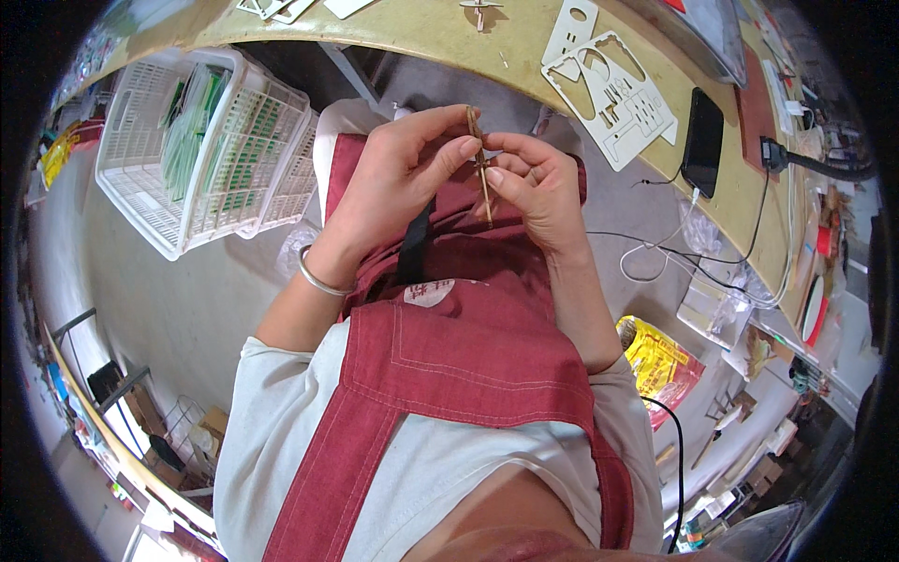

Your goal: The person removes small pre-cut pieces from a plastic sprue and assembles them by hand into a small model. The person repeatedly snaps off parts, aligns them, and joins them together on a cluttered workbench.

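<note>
Over my lap, both hands pinch one thin, flat brown piece [487, 208] that looks like cut board and stands nearly edge-on. My left hand [408, 161] grips its upper end between thumb and fingers. Lower on the same piece, my right hand [537, 190] has its thumb and fingertips closed on it. The piece's broad face is mostly turned away, so its full shape is hidden. On the table beyond lie pale cut-out sheets [629, 120] with holes and slots. A small piece of crossed flat parts [479, 11] stands at the far table edge.
A curved yellowish table [421, 28] runs along the far side and right. A black phone [704, 142] with a white cable lies on it at right. White plastic baskets [178, 225] holding green-and-clear items stand at left. A yellow-and-red bag [660, 361] sits low at right.
</note>
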The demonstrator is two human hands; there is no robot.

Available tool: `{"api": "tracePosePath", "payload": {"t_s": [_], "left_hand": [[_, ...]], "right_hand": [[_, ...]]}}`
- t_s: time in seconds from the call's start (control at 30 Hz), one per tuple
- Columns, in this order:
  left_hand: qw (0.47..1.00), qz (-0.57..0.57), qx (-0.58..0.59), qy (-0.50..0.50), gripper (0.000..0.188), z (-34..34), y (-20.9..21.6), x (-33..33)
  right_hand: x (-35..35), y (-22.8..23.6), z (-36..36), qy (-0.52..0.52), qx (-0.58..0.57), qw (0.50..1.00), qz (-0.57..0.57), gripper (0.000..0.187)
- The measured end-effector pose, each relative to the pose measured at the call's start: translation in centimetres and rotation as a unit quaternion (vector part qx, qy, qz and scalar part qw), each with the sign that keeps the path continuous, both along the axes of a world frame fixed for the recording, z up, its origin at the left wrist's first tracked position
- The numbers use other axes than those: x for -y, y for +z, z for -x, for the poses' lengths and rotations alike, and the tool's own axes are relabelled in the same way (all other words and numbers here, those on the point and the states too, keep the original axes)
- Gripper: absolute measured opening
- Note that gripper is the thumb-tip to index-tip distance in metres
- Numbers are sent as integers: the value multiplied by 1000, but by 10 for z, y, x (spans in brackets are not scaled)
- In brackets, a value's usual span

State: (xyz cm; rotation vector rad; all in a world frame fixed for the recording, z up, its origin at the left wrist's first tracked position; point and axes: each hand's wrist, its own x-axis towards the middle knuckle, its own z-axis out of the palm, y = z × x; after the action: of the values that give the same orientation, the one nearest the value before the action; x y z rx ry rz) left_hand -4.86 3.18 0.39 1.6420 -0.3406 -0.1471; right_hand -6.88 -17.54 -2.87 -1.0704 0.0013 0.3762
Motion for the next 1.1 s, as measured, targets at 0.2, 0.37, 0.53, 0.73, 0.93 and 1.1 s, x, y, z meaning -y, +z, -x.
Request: {"api": "tracePosePath", "payload": {"t_s": [0.2, 0.37, 0.53, 0.73, 0.93, 1.1], "left_hand": [[999, -35, 23, 0, 33, -1, 0, 1], [998, -32, 36, 30, 33, 3, 1, 5], [995, 81, -51, -22, 38, 2, 2, 0], [1000, 4, -9, -21, 41, 1, 3, -1], [997, 39, -66, 3, 44, 7, -1, 4], [996, 58, -60, 36, 41, 9, -3, 10]], "right_hand": [[1, -6, 0, -5, 7, 1000, 0, 40], [-8, 1, 3, -47, 27, 998, 35, 43], [-7, 2, 3, -44, 32, 998, 31, 44], [-9, 8, 6, -38, 66, 995, 67, 43], [-7, 12, 5, -15, 47, 998, 44, 44], [-9, 7, 4, -26, 49, 998, 41, 44]]}}
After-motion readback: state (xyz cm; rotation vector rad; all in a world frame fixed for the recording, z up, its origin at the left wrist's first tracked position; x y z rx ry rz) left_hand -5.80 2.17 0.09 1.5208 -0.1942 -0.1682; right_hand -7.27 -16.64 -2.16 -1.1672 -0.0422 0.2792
